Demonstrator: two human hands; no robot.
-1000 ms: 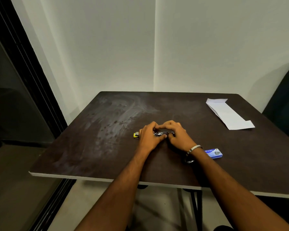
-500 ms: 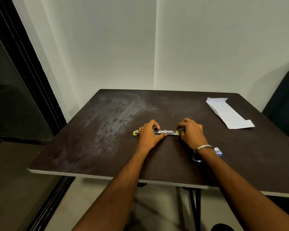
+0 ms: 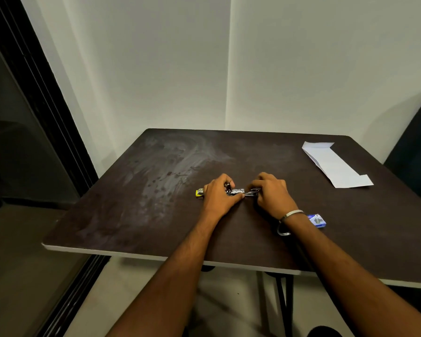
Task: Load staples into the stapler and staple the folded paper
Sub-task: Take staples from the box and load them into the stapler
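Note:
A small stapler (image 3: 238, 191) with yellow ends lies opened out flat on the dark table (image 3: 156, 215), its metal staple channel showing between my hands. My left hand (image 3: 218, 194) grips its left half; the yellow tip pokes out past my knuckles. My right hand (image 3: 270, 192) covers the stapler's right end with fingers curled on it. A blue staple box (image 3: 317, 220) rests just behind my right wrist. The folded white paper (image 3: 336, 166) lies at the table's far right.
White walls stand close behind the table's far edge. A dark window frame (image 3: 46, 117) runs along the left. A dark chair back (image 3: 416, 154) rises at the right edge. The table's front edge is near my forearms.
My right hand, half a second ago drawn back off the stapler's right end, has moved left onto it again. The left hand kept its grip.

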